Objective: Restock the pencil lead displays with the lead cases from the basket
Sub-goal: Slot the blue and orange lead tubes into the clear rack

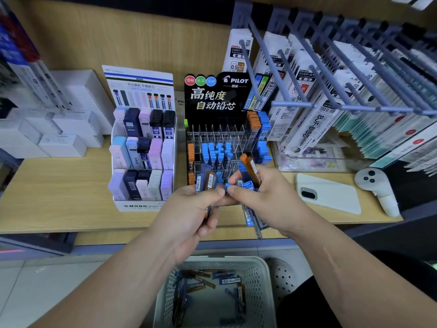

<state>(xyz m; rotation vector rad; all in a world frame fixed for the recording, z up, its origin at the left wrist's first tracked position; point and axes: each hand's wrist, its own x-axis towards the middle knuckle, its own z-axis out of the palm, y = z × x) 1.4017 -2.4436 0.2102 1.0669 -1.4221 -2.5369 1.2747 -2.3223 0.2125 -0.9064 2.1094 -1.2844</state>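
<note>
Left hand [189, 209] curled round a few lead cases [205, 181], right hand [266, 201] clutched a bigger bundle [248, 170], both before the Pilot display [212, 100], above the basket [261, 278].

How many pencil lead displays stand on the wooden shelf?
2: the white MONO display on the left, and the black Pilot display directly to its right.
</note>
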